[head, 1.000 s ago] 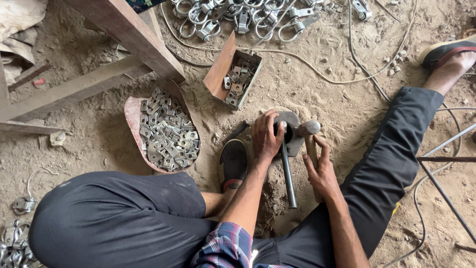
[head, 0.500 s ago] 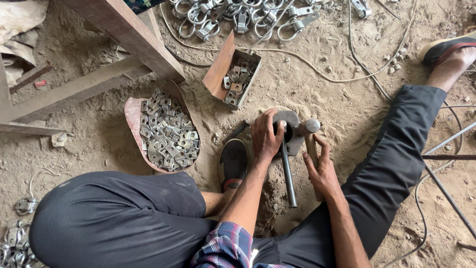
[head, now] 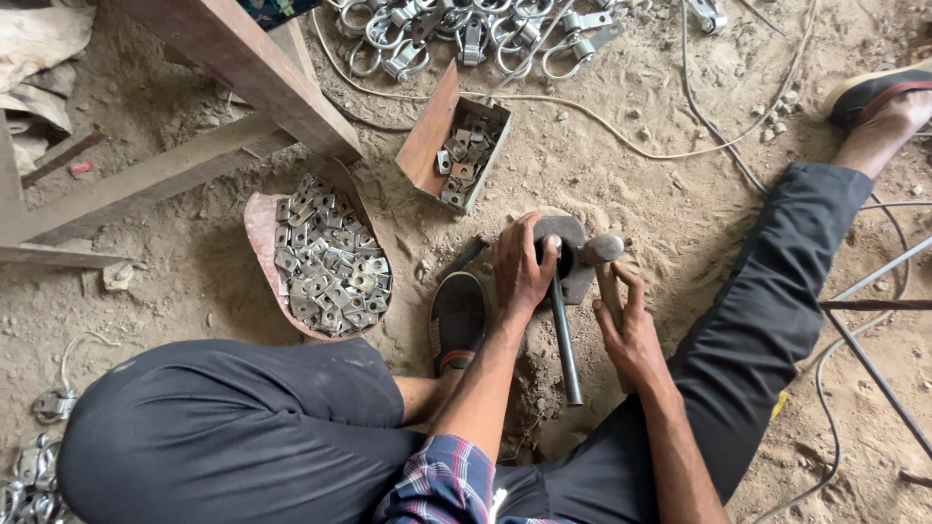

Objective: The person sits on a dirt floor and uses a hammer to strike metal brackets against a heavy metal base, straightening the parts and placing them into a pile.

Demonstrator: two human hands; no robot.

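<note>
I sit on a sandy floor with my legs apart. My left hand [head: 521, 269] rests on a flat metal block [head: 571, 254] sunk in the sand, fingers curled over something on it that I cannot make out. A long steel rod [head: 565, 342] lies from the block toward me. My right hand [head: 629, 328] grips the wooden handle of a hammer [head: 604, 254], whose metal head lies beside the block's right edge.
A curved reddish tray [head: 262, 228] heaped with small square metal plates lies at left. A cardboard box [head: 429, 138] of similar pieces stands beyond the block. Metal clamps [head: 466, 34] pile at the top, wooden beams [head: 233, 58] at upper left, cables and rods [head: 874, 374] at right.
</note>
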